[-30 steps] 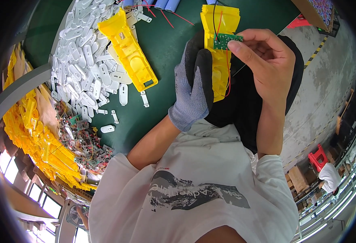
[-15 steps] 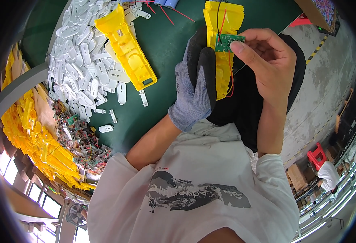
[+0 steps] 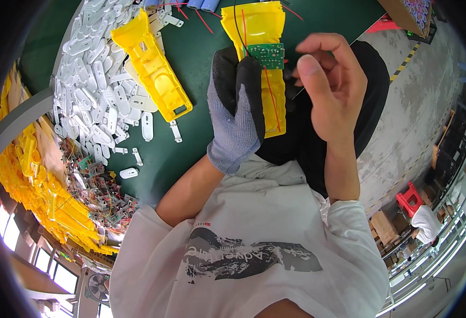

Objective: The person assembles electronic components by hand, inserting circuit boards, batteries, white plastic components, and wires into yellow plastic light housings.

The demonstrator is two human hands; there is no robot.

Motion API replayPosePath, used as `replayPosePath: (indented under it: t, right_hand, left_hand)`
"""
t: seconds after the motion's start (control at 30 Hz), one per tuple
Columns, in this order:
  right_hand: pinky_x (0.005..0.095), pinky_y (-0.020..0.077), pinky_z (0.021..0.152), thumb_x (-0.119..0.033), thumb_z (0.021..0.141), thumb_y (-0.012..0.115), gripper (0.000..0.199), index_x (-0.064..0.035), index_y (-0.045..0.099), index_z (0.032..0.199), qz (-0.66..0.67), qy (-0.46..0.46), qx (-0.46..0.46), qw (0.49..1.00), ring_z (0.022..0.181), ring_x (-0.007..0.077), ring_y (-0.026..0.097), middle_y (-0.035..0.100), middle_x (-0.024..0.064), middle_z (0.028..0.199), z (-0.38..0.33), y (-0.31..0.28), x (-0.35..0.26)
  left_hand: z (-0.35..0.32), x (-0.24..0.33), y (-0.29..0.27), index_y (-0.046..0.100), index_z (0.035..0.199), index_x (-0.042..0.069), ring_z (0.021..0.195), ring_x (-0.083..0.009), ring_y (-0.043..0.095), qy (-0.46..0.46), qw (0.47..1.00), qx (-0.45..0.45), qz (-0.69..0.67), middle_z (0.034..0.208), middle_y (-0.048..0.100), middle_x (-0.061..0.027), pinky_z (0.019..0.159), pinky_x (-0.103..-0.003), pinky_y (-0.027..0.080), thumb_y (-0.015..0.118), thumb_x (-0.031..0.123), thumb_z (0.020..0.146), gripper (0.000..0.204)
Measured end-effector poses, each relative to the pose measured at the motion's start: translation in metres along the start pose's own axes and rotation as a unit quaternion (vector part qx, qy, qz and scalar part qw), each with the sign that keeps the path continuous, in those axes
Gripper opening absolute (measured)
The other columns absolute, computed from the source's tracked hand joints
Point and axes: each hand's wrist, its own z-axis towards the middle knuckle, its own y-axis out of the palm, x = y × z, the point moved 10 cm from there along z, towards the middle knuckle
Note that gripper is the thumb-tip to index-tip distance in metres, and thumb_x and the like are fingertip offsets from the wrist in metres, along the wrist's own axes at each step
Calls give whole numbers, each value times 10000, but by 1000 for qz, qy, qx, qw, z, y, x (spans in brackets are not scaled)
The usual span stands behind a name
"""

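1. Assembly of a yellow plastic shell (image 3: 262, 69) looks to be partway through. The gloved left hand (image 3: 238, 111) clamps the shell from its left side, fingers wrapped together round its edge, holding it up above the green table (image 3: 196, 63).

2. Done so far, judging by how things lie: a small green circuit board (image 3: 266, 54) sits at the shell's upper part, just above the glove's fingertips, and a red wire (image 3: 271, 98) runs from it down the inside of the shell. A black wire (image 3: 236, 24) also trails up past the shell's top.

3. The bare right hand (image 3: 331, 90) hovers just right of the board, not touching it as far as I can tell. Its thumb and forefinger are curled close together, but whether they pinch anything small is too fine to see.

4. Left to do, in my judgement: the board does not look seated or fastened, the wires lie loose, and the shell is open, with no second half on it.

5. A second yellow shell (image 3: 150, 66) lies empty on the table to the left, partly over a heap of white plastic parts (image 3: 92, 90).

6. Further left, a pile of small circuit boards with wires (image 3: 97, 185) and a stack of yellow shells (image 3: 36, 196) line the table edge, so much work appears to remain.
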Motion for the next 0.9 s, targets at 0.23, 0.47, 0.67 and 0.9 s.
replayPosePath:
  t: [0.23, 0.47, 0.67, 0.9]
  right_hand:
    - [268, 359, 484, -180, 913, 587, 196, -20, 557, 805, -234, -87, -89, 964, 505, 147, 451, 496, 59, 634, 0, 18, -7]
    - [256, 356, 515, -192, 950, 543, 254, -12, 516, 773, -181, -37, -65, 981, 542, 122, 427, 479, 50, 654, -4, 12, 7]
    - [230, 347, 528, -204, 960, 538, 277, -9, 526, 764, -115, -50, -12, 992, 566, 71, 411, 479, -3, 644, -15, 13, 10]
    - [277, 464, 765, -160, 830, 691, 380, -14, 553, 1153, 56, 31, -22, 998, 865, 125, 571, 581, 66, 1060, -13, 3, 18]
  left_hand:
    - [2, 1, -2, 492, 1022, 2, 732, -52, 506, 38, 998, 4, 53, 842, 565, -44, 648, -233, 452, 433, 134, 986, 149]
    - [4, -2, 7, 503, 1072, -19, 763, -58, 526, 16, 999, -32, 14, 846, 576, -48, 658, -238, 458, 432, 118, 981, 179]
    - [0, -3, 2, 495, 1107, -17, 800, -70, 533, 60, 997, -52, 16, 895, 588, -57, 700, -249, 466, 410, 120, 985, 202]
    - [10, 1, 8, 398, 1257, 35, 1042, -209, 575, 31, 979, -101, -173, 1152, 557, -134, 901, -360, 468, 421, 241, 1004, 327]
